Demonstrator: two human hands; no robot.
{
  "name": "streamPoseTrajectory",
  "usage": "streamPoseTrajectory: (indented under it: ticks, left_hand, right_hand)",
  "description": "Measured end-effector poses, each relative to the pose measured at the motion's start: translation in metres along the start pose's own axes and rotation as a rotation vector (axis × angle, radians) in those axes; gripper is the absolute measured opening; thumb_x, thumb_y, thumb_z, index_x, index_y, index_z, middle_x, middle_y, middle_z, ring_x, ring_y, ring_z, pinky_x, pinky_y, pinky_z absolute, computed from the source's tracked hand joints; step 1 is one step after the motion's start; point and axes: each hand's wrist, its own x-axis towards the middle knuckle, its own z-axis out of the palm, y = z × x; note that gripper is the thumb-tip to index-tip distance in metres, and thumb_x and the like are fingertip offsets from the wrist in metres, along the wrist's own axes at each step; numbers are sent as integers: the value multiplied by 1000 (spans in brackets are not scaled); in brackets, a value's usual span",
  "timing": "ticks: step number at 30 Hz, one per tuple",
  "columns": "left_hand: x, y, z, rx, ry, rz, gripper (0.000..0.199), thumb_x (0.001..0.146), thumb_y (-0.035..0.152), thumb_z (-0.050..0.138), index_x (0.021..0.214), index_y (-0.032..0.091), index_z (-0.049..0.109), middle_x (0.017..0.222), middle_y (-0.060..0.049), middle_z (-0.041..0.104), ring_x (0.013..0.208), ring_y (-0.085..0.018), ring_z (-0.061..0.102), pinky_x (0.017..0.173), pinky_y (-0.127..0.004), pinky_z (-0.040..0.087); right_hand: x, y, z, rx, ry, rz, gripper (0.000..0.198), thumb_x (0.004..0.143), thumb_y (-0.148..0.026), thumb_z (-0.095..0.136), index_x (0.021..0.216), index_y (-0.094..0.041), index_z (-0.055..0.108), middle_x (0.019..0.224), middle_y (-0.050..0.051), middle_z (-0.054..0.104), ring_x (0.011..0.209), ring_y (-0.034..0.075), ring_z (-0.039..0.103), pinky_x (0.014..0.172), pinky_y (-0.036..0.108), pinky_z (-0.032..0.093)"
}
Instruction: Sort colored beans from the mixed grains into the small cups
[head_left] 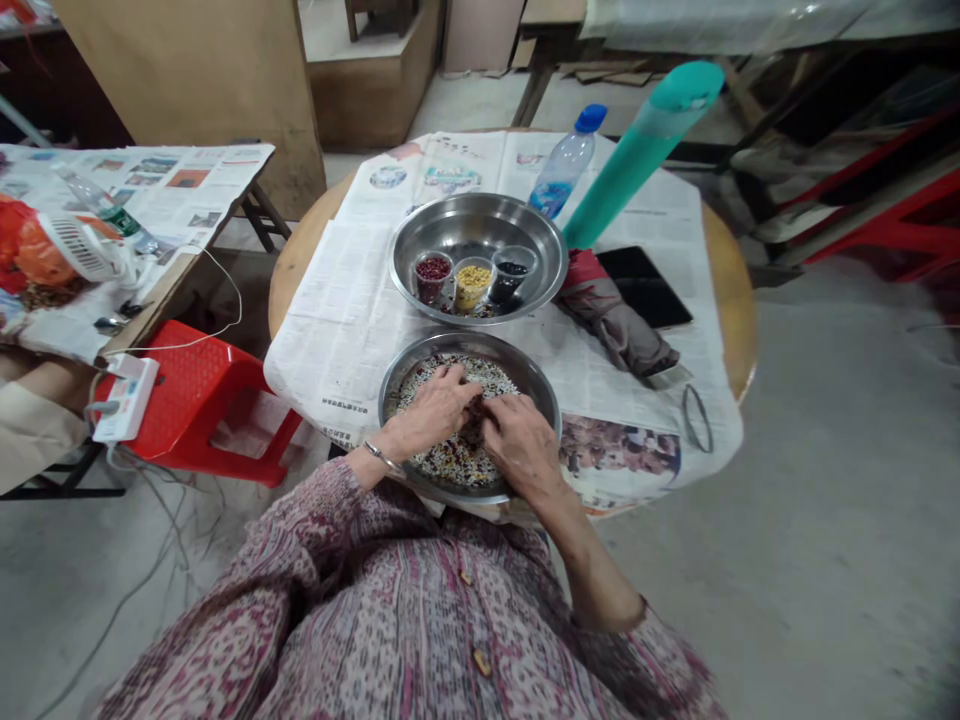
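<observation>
A steel bowl (544,385) near the table's front edge holds mixed white grains and dark and yellow beans (457,462). Both hands are inside it, low over the mix. My left hand (442,403), with a bracelet on its wrist, has its fingers bent and drawn together near the middle. Facing it, my right hand (521,440) curls its fingers over a dark red patch of beans. The small things at the fingertips are hidden. Behind stands a larger steel basin (480,215) with three clear cups: red beans (433,270), yellow beans (472,278) and black beans (512,272).
On the newspaper-covered round table (322,350) are a water bottle (564,165), a tall green cylinder (637,155), a folded umbrella (619,320) and a dark tablet-like object (643,287). At left stand a red stool (199,400), a power strip (126,398) and a seated person's legs (37,420).
</observation>
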Motion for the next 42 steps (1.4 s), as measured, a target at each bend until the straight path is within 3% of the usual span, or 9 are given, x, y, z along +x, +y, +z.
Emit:
streamPoseTrajectory:
  ticks: [5, 11, 16, 20, 27, 30, 32, 35, 42]
  left_hand:
    - [-22, 9, -3, -78, -88, 22, 22, 99, 13, 42, 103, 17, 63, 100, -6, 59, 97, -19, 58, 90, -33, 50]
    - [-51, 15, -2, -109, -133, 240, 16, 95, 29, 62, 109, 21, 65, 111, -4, 59, 106, -20, 54, 93, -33, 48]
    - [-32, 21, 13, 55, -42, 302, 18, 97, 27, 57, 110, 21, 67, 123, -10, 57, 115, -26, 49, 94, -40, 48]
    - [-7, 17, 16, 132, 58, 263, 24, 98, 21, 50, 118, 19, 64, 140, -11, 49, 130, -30, 40, 107, -46, 40]
    - [-4, -13, -5, 145, 10, -15, 32, 96, 2, 36, 110, 16, 61, 116, -10, 58, 107, -22, 53, 90, -34, 49]
    - [-19, -22, -10, 153, -8, -104, 22, 99, 10, 41, 108, 16, 60, 113, -9, 58, 106, -23, 54, 89, -34, 50]
    - [-33, -22, -12, 122, -13, -96, 18, 100, 29, 51, 111, 18, 59, 114, -9, 56, 108, -24, 53, 90, -35, 50]
    - [-52, -12, -13, 63, -47, -24, 45, 88, 49, 68, 120, 20, 54, 119, -9, 52, 112, -27, 51, 90, -37, 51]
    - [-43, 20, 5, -60, -108, 60, 17, 98, 13, 45, 110, 17, 57, 112, -7, 53, 100, -19, 55, 89, -33, 52]
  right_hand:
    - [-20, 3, -13, 128, 36, -6, 22, 86, -11, 47, 95, -20, 66, 98, 8, 68, 96, 24, 58, 87, 38, 49]
    - [-30, 0, -5, 178, 208, 59, 28, 88, -11, 45, 100, -21, 69, 101, 9, 71, 100, 24, 62, 92, 41, 51]
    - [-31, 0, 2, 196, 305, 67, 32, 90, -10, 43, 103, -21, 70, 102, 9, 71, 100, 23, 63, 92, 41, 53]
    - [-32, 0, 2, 196, 355, 78, 32, 91, -10, 42, 105, -18, 69, 104, 11, 71, 101, 23, 63, 90, 41, 54]
    - [-32, -1, 2, 199, 351, 99, 30, 91, -11, 45, 104, -21, 70, 102, 8, 72, 99, 22, 65, 91, 40, 53]
    - [-32, -2, 2, 202, 352, 102, 30, 92, -12, 45, 104, -21, 70, 101, 9, 72, 99, 22, 64, 90, 39, 53]
    - [-32, -2, 2, 207, 354, 101, 29, 93, -13, 45, 104, -21, 70, 101, 9, 72, 99, 22, 64, 90, 39, 53]
    - [-32, -3, 3, 211, 353, 104, 29, 93, -13, 45, 105, -20, 70, 101, 9, 72, 99, 22, 65, 91, 40, 53]
    - [-32, -2, 4, 226, 403, 86, 27, 94, -15, 46, 105, -20, 70, 100, 9, 73, 98, 22, 66, 90, 39, 54]
